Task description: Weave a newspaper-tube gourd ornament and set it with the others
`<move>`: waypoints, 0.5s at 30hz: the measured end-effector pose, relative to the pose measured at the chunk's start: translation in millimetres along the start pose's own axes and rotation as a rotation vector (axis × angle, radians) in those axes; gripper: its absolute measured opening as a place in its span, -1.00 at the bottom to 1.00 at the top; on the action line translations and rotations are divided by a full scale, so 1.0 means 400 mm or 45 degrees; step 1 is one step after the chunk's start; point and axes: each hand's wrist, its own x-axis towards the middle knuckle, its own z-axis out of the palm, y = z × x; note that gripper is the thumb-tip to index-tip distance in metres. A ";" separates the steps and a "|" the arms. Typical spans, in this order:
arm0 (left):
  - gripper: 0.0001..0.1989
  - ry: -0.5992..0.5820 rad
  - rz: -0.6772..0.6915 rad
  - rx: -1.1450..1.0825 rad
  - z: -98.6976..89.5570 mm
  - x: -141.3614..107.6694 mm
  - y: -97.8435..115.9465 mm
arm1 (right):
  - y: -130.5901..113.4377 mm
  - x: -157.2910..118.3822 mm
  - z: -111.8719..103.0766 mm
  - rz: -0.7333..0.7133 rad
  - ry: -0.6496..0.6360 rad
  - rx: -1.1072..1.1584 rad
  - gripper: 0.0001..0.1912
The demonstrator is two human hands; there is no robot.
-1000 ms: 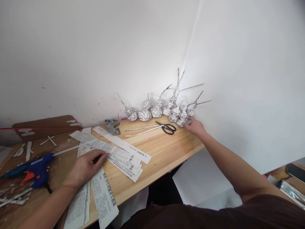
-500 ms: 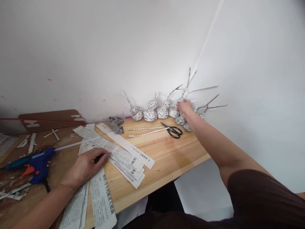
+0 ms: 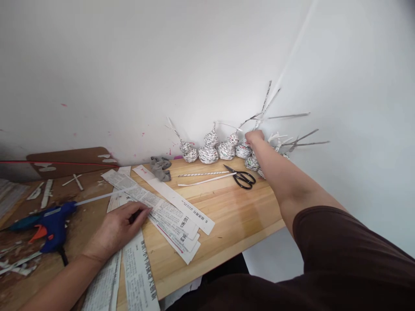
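My right hand (image 3: 255, 137) reaches to the back right of the table, its fingers closed round the upper part of a woven paper gourd; the hand hides most of that gourd. Beside it along the wall stand several more gourds of coiled newsprint, among them a two-bulbed woven gourd (image 3: 208, 151) and one with long paper ends sticking up (image 3: 189, 154). My left hand (image 3: 125, 220) rests on newspaper strips (image 3: 168, 216), fingers curled and thumb tip against the forefinger. Nothing shows in it, though its other fingertips are hidden.
Black-handled scissors (image 3: 244, 179) lie in front of the gourds, beside two thin paper strips (image 3: 207, 179). A grey crumpled cloth (image 3: 160, 168) is near the wall. At left, a blue glue gun (image 3: 55, 222) with a glue stick lies on a brown board (image 3: 84, 224) with paper scraps.
My right hand stays at the gourds, reaching slightly farther back, its fingers now more hidden behind the wrist. The view has shifted a little. My left hand keeps its place on the strips.
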 end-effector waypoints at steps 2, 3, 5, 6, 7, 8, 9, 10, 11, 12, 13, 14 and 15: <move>-0.66 0.003 -0.021 0.007 0.000 0.001 0.001 | 0.010 0.009 0.002 0.032 0.003 -0.019 -0.61; -0.65 0.002 -0.031 0.011 -0.001 0.001 0.001 | 0.013 0.012 0.003 0.032 0.003 -0.021 -0.61; -0.65 0.000 -0.039 0.019 -0.002 0.001 0.002 | 0.013 0.015 0.005 0.011 0.010 -0.011 -0.61; -0.64 -0.001 -0.040 0.022 -0.002 0.001 0.002 | 0.012 0.015 0.007 -0.007 0.018 -0.001 -0.61; -0.64 0.000 -0.040 0.024 -0.003 0.001 0.003 | 0.010 0.014 0.010 -0.027 0.027 0.012 -0.61; -0.64 0.000 -0.042 0.026 -0.004 0.000 0.002 | 0.007 0.014 0.013 -0.049 0.037 0.027 -0.61; -0.64 -0.002 -0.045 0.029 -0.004 0.000 0.002 | 0.005 0.012 0.016 -0.072 0.043 0.042 -0.61; -0.65 -0.006 -0.049 0.031 -0.005 0.000 0.001 | 0.002 0.011 0.019 -0.095 0.046 0.056 -0.61; -0.65 -0.014 -0.054 0.033 -0.005 0.000 0.001 | 0.001 0.008 0.023 -0.116 0.045 0.070 -0.61; -0.65 -0.021 -0.058 0.035 -0.005 -0.001 0.000 | 0.001 0.006 0.027 -0.133 0.037 0.082 -0.61; -0.66 -0.030 -0.061 0.035 -0.005 -0.001 -0.001 | 0.001 0.003 0.032 -0.148 0.025 0.091 -0.61; -0.66 -0.036 -0.063 0.035 -0.004 -0.001 -0.002 | 0.002 -0.001 0.036 -0.166 0.009 0.098 -0.61; -0.65 -0.043 -0.064 0.033 -0.004 -0.001 -0.003 | 0.003 -0.006 0.039 -0.200 -0.009 0.097 -0.61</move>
